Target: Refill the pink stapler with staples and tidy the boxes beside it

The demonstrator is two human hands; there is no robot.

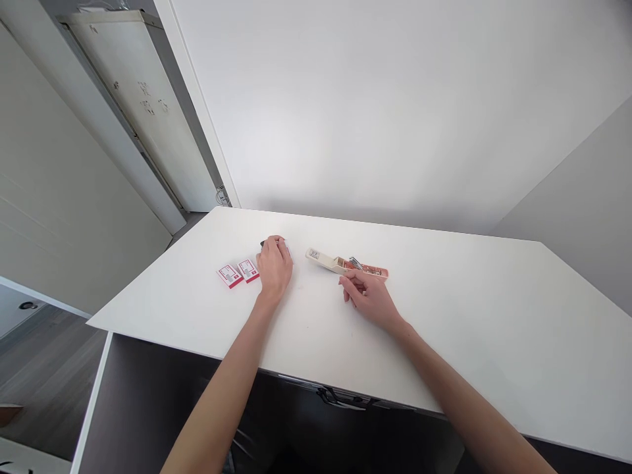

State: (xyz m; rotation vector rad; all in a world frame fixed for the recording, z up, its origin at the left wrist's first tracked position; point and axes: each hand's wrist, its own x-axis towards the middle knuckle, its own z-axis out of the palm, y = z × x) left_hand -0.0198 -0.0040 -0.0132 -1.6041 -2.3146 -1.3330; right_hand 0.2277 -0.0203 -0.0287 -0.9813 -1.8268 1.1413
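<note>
My left hand (275, 264) rests palm down on the white tabletop, its fingers curled over something mostly hidden. A small dark tip (262, 243) shows by its fingers. Left of it lie two small red-and-white boxes, the nearer-to-hand box (248, 269) and the outer box (230, 275). My right hand (368, 295) is closed, thumb and fingers drawn together at the near edge of a long cream and orange-pink device (324, 259), which looks like a stapler opened out flat. Metal parts show inside it, and a square code marks its left end. What the right fingers hold, if anything, is hidden.
The white tabletop (469, 316) meets a white wall (370, 118) at the back. Below its front edge is a dark open space (162, 388) with a black cable-like thing (340, 397). A worn pale cabinet (138, 105) stands beyond the wall's left edge.
</note>
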